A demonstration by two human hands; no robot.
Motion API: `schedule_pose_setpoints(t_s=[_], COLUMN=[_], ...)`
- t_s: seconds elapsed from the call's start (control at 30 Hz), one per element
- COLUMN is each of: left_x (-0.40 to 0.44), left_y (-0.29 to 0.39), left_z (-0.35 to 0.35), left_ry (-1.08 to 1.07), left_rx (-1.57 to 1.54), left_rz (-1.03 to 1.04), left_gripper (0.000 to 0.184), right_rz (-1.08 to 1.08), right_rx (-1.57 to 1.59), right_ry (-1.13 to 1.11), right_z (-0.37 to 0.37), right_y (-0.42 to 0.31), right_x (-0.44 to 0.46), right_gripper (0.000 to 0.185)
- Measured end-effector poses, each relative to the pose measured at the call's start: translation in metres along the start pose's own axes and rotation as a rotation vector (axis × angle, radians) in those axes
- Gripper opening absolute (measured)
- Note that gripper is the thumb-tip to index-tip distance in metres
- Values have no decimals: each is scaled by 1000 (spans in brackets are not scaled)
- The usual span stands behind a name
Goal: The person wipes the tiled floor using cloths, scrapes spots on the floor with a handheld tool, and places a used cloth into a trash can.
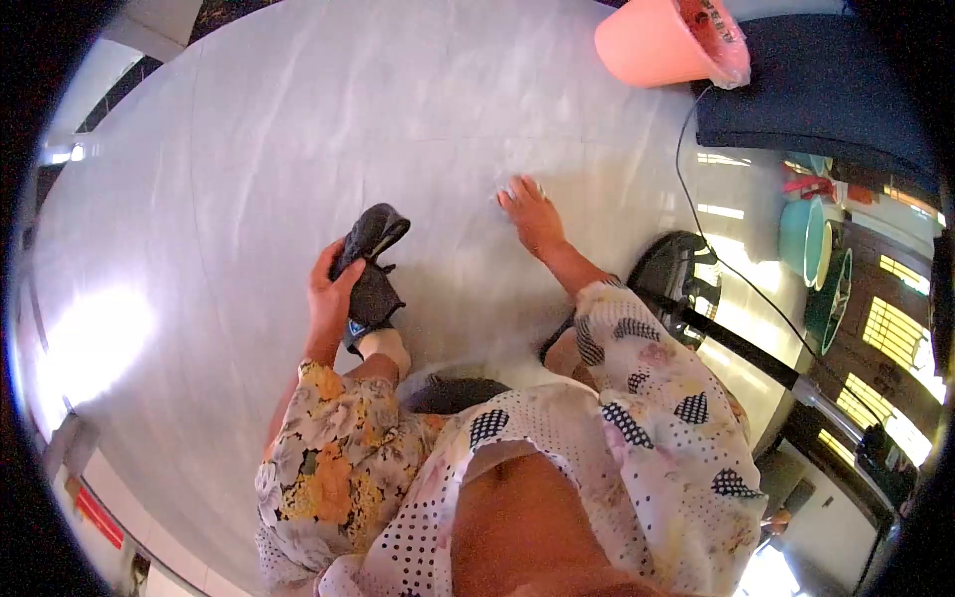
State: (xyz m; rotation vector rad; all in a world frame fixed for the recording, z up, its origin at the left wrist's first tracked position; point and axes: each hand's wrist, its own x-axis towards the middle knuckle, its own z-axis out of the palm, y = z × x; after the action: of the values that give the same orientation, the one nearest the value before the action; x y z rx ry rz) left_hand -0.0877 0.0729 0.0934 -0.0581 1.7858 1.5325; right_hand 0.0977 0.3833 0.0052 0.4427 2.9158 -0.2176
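Observation:
My left hand [333, 289] grips a black shoe-like item [373, 244] just above my left foot, its looped end pointing up and to the right. To the right, my right hand [530, 214] reaches down over the pale floor [438, 109]. Its fingers are bent round a small whitish thing [539, 189], too small to make out. A dark slipper [355, 334] shows on my left foot below the black item.
A pink bin [652, 45] with a plastic liner stands at the upper right beside a dark box-like piece [816, 90]. A black round base [676, 279] with a pole and a cable lies to my right. Basins [802, 239] stand farther right.

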Motion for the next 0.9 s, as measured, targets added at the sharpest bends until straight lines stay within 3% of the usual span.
schedule_pose_setpoints(t_s=[0.03,0.13,0.2,0.27,0.33,0.43,0.5,0.57,0.6,0.63,0.73,0.9], left_x=[-2,-2,-6,-5,-9,-14,-14,-15,-14,-13,-10,-7], left_y=[3,-6,1,-6,-3,9,9,12,16,19,13,3], left_z=[0,-6,-3,-7,-9,-6,-5,-5,-3,-3,-1,-2], left_ry=[3,7,30,40,50,56,77,77,68,58,47,11], left_rx=[-11,-19,49,22,16,-22,-17,13,38,63,67,-18], left_rz=[-4,-11,-6,-2,-9,-49,-56,-58,-48,-37,-24,-31], left_gripper=[40,41,41,41,42,43,43,43,43,43,42,42], right_rz=[-54,62,277,606,770,837,718,722,538,507,212,-153], right_rx=[12,202,387,370,299,125,-6,149,69,106,41,55], right_ry=[0,49,334,444,360,74,205,190,236,143,226,138], right_z=[3,4,9,-2,-23,-11,38,-6,24,-10,-12,3], right_y=[13,59,97,131,148,151,139,53,46,3,-54,-87], right_x=[-12,-29,-20,-1,29,85,121,143,155,153,126,48], right_gripper=[52,44,39,39,43,49,54,56,57,57,55,52])
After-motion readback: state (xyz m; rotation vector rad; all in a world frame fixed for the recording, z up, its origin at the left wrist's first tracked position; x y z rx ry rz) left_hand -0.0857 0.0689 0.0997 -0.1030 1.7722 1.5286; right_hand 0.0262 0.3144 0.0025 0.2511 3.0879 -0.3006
